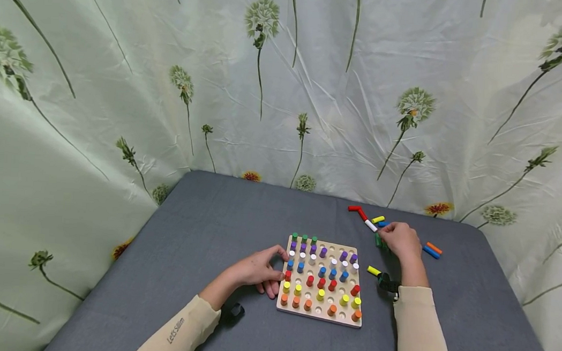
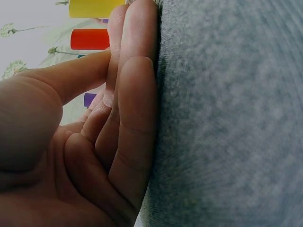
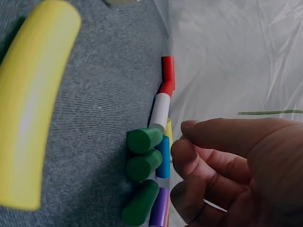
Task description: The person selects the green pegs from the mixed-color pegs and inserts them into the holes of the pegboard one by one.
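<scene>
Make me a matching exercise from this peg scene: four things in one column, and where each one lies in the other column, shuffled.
Things:
1. left hand
2. right hand
3. orange peg
4. red pegs

Places:
A. loose on the cloth, to the right of the right hand
B. at the left edge of the peg board
C. over the loose green pegs
D. at the far end of the loose pile, towards the curtain

Pairs: 1-B, 2-C, 3-A, 4-D

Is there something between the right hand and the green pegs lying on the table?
Nothing visible. In the right wrist view the right hand hovers beside the green pegs, fingers curled and empty. Only a blue peg lies alongside them, not blocking the reach.
</scene>
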Demonstrator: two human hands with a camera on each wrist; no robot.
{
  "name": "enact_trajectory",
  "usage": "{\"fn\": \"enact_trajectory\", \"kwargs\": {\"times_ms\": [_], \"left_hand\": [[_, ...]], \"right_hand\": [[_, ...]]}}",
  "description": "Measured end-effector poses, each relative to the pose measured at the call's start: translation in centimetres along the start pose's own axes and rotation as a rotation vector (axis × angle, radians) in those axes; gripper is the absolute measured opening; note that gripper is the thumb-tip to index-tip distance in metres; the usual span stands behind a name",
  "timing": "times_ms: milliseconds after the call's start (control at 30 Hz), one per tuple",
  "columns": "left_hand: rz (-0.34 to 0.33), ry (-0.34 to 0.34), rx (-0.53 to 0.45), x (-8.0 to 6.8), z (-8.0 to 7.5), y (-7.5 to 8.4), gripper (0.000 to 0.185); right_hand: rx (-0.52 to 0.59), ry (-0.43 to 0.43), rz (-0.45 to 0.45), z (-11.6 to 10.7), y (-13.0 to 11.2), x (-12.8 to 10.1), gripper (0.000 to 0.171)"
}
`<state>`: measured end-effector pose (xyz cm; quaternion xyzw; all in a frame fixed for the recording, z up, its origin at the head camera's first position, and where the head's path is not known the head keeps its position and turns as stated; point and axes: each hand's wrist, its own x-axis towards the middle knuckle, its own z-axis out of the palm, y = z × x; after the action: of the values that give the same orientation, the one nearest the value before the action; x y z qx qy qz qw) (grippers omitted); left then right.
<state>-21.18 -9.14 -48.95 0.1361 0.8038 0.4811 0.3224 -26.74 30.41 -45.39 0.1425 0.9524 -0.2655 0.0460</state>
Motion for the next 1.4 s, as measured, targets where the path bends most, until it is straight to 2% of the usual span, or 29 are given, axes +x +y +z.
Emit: {"fn": "enact_trajectory", "kwargs": {"times_ms": [467,833,1133,1267,1400], "left_hand": [[-0.012,-0.002,-0.017,0.1,-0.1,-0.1,0.032],[-0.011,-0.001,-0.015,0.2,0.0,-0.1,0.031],[-0.016,0.002,-0.011,0.1,0.0,0.0,0.031],[-0.012,0.0,-0.011,0.1,0.0,-0.1,0.032],[0.004,0.0,-0.011,0.1,0.0,-0.1,0.031]], "right_hand": [[-0.086,-0.028,0.052,0.6,-0.3,0.3,0.022],[-0.151,-0.062,0.031,1.5,-0.6,0.7,0.024],[-0.117,0.0,-0.019,1.6,-1.1,0.1,0.026],[-0.084,0.033,-0.058,1.3,-1.5,-0.2,0.032],[-0.046,0.027,-0.06,0.9,-2.1,-0.4,0.039]]}}
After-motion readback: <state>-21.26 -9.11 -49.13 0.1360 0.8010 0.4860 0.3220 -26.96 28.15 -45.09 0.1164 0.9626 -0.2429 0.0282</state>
